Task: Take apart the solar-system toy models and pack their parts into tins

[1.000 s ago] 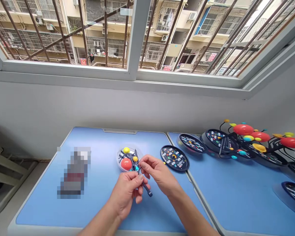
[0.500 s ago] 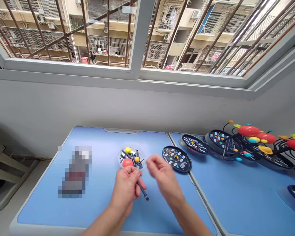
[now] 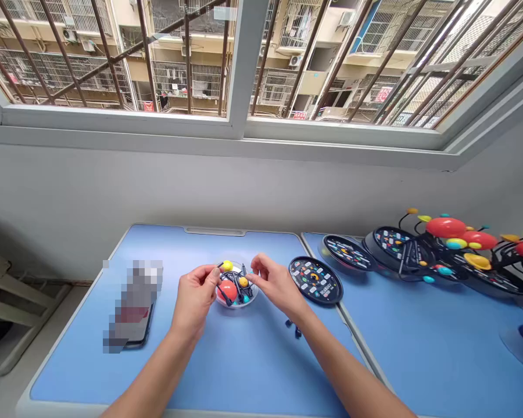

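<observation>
A clear round plastic bowl (image 3: 232, 306) holds a red ball (image 3: 227, 291), a yellow ball (image 3: 228, 266), a small orange ball (image 3: 243, 281) and several black rods. At its left side, my left hand (image 3: 194, 299) is closed in a pinch on a black rod (image 3: 227, 300) whose end reaches over the bowl. My right hand (image 3: 275, 284) has its fingertips bent together at the right rim; what they grip there is hidden. Partly covered by my right forearm, black rod ends (image 3: 293, 328) lie on the table.
A black printed disc (image 3: 316, 280) lies right of the bowl. On the adjoining blue table (image 3: 440, 348) stand several similar discs and assembled pieces with red domes (image 3: 446, 227). A phone (image 3: 139, 328), partly pixelated, lies left. A wall and barred window are behind.
My left hand has moved left and up from in front of the bowl. My right hand has come to the bowl's right rim. Black rod ends now show on the table beside my right forearm.
</observation>
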`<state>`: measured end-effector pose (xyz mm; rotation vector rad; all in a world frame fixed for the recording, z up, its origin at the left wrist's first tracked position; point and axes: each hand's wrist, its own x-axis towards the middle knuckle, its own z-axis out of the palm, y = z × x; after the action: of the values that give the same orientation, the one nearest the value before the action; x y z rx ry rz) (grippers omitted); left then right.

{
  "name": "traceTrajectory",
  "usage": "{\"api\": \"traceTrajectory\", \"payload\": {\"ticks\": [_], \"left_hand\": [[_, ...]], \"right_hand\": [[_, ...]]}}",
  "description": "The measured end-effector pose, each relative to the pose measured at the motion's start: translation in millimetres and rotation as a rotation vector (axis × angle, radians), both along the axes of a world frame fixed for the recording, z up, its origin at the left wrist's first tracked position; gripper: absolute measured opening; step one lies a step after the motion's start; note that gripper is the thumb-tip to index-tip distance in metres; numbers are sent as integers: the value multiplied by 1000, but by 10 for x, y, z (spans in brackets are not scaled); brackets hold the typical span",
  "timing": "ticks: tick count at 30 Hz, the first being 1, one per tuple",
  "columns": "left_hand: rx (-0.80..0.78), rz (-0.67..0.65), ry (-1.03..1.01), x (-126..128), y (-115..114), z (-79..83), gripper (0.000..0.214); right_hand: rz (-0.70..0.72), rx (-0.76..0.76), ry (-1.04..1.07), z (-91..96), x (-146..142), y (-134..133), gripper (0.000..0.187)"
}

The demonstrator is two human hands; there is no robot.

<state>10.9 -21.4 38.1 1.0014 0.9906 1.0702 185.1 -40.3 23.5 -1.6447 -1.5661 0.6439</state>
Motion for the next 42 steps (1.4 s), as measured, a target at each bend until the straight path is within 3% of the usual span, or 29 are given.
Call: {"api": "traceTrajectory", "payload": {"ticks": [5, 14, 18, 27, 32, 38, 42], "left_hand": [[153, -9, 242, 123, 257, -73, 24], [188, -55, 321, 299, 389, -220, 19], [219, -68, 309, 288, 343, -155, 20], [337, -87, 338, 259, 236, -6, 15], [348, -97, 248, 288, 214, -5, 13], [400, -118, 163, 386, 260, 53, 10], [232, -138, 138, 411, 211, 88, 25]], "right_hand": [[45, 34, -151, -78, 17, 88, 10], [16, -35, -57, -93, 96, 130, 7], [59, -70, 95, -80, 93, 88, 7], [46, 84, -42, -114, 43, 46, 10], [130, -44, 229, 66, -19, -19, 20], [300, -189, 669, 211, 4, -5, 15], [229, -242, 833, 189, -1, -9, 22]]}}
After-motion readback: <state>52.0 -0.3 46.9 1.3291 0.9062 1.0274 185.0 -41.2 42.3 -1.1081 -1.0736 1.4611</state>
